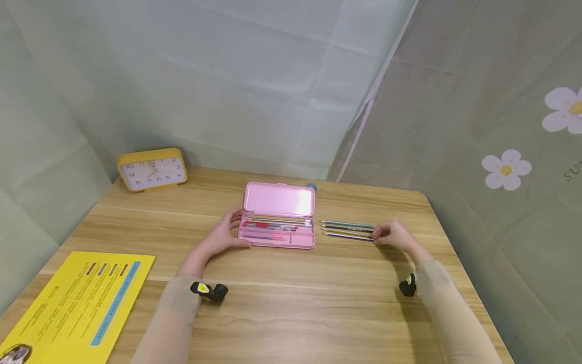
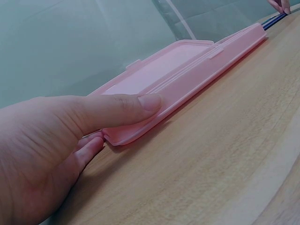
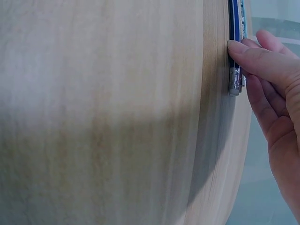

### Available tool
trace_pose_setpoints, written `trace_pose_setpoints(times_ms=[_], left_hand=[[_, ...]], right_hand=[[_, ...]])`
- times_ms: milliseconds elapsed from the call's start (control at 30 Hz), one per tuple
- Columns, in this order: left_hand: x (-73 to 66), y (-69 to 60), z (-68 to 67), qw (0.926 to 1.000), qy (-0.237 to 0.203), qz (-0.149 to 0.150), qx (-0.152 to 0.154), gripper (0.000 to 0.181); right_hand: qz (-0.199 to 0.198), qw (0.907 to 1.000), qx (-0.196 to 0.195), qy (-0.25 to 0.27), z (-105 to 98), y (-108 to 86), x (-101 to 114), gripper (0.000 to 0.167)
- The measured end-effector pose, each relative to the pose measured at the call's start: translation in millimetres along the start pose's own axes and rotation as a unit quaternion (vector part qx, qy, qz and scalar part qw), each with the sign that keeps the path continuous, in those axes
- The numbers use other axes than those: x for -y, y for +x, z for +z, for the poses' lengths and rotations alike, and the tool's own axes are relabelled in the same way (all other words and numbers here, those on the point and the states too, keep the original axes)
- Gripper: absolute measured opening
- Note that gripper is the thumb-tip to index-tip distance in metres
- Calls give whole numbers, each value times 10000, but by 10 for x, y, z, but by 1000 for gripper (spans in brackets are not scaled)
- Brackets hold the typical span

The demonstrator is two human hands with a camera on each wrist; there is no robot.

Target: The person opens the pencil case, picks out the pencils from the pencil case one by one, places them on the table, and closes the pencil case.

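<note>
- The pink pencil case (image 1: 302,239) lies on the surface (image 1: 282,303), far from the person and near the middle, with its lid (image 1: 276,198) open on the far side.
- Part of the work seems done: pencils (image 1: 277,219) and red-capped pens (image 1: 268,225) lie in the far compartment, and a pinkish pen (image 1: 263,236) lies in the near left one.
- The small near right compartment looks bare.
- What seems left: a row of loose pencils (image 1: 347,224) lies just to the right of the case, outside it, and the lid is not closed.
- The left hand (image 1: 220,235) holds the left end of the case, thumb against the near wall.
- The right hand (image 1: 394,235) pinches the loose pencils near their right ends, thumb and fingers together on them.
- Writing: the yellow clock (image 1: 152,174), far left, shows numbers such as 10, 2 and 3.
- The yellow sheet (image 1: 68,298), near left, carries lines of print, too small to read.
- On the cloth (image 1: 454,121) at right, "SU" can be read, cut by the edge.
- I can read no brand.
</note>
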State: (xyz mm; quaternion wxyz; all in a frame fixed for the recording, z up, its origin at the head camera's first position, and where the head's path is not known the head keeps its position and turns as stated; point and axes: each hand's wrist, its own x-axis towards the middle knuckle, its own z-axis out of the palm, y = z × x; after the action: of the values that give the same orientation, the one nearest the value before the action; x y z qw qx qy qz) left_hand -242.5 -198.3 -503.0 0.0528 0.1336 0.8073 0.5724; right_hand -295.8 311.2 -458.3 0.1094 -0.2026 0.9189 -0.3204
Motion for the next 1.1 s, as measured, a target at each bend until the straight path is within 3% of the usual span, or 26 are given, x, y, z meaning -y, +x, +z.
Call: trace_pose_setpoints(times_ms=[333,500,733,1100], left_hand=[[9,9,-3,10000,62,4,-2,108],[11,5,-4,10000,58,-42,21,108],[-6,-1,-4,10000,2,-31,12,109],[-5,3,5,10000,-51,6,11,108]], right_hand=[[-17,9990,-250,369,-5,15,-5,12],[-16,9977,-468,489,-10,82,136,13],[-229,9959,-584,656,77,360,499,13],[-942,9932,-129,669,328,911,1072,12]])
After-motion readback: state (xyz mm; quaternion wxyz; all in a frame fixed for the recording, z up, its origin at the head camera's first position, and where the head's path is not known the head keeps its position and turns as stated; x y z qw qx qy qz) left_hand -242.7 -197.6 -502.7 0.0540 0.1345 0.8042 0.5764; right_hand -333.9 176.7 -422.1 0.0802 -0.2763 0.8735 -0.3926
